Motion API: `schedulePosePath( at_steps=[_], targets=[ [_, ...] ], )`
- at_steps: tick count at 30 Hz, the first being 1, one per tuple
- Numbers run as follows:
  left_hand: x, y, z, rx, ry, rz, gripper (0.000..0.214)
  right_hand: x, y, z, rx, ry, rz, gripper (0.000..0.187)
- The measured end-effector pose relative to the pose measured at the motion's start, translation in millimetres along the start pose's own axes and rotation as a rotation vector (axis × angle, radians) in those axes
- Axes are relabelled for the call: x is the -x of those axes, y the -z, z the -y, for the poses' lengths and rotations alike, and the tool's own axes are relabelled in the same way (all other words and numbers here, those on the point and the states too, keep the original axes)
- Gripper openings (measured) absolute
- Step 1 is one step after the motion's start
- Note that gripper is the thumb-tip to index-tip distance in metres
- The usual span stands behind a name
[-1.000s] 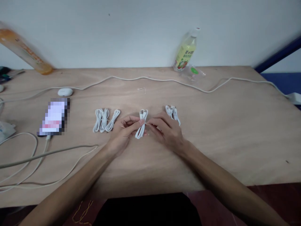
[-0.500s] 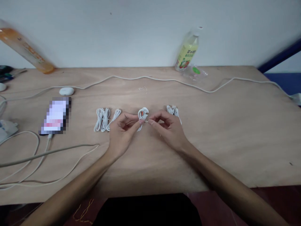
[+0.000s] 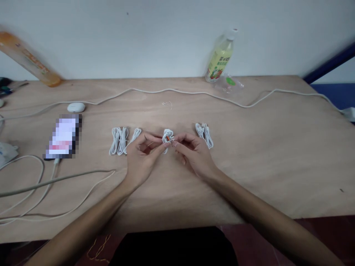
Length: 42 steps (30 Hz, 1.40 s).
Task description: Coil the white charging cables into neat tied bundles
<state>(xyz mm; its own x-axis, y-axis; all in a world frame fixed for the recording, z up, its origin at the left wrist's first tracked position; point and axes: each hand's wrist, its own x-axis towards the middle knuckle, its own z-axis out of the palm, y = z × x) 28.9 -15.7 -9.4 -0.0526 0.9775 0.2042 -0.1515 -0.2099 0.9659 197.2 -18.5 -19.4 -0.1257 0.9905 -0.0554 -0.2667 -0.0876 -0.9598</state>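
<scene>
At the centre of the frame, a small white cable bundle [image 3: 167, 137] is pinched from both sides: the grip of the left hand [image 3: 142, 159] and that of the right hand [image 3: 194, 155] are pressed together on it, just above the tabletop [image 3: 249, 155]. Coiled cables [image 3: 122, 140] are seen left of it, another coil [image 3: 204, 135] right.

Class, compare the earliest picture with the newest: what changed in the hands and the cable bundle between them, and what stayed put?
The white cable bundle, which hung long between the hands, is now a short bunch. The left hand and right hand keep pinching it, fingertips closer together. The three bundles on the left, the bundle on the right and the phone stayed put.
</scene>
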Motion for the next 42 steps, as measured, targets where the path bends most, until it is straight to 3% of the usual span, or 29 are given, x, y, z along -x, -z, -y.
schedulePosePath(
  at_steps=[14, 21, 25, 42],
  targets=[
    [-2, -0.5, 0, 0.128, 0.141, 0.067, 0.032, 3, -5, 6, -0.15, -0.088, -0.019, 0.017],
    [-1, -1.2, 0, 0.061, -0.005, 0.031, 0.026, 2, -6, 9, -0.153, -0.117, -0.09, 0.022],
    [0, -0.1, -1, -0.033, -0.092, 0.023, 0.023, 3, -5, 7, -0.133, -0.186, -0.037, 0.03],
    [0, 0.5, -1, -0.129, -0.099, 0.02, 0.025, 2, -4, -1, -0.056, -0.077, -0.054, 0.027]
  ],
)
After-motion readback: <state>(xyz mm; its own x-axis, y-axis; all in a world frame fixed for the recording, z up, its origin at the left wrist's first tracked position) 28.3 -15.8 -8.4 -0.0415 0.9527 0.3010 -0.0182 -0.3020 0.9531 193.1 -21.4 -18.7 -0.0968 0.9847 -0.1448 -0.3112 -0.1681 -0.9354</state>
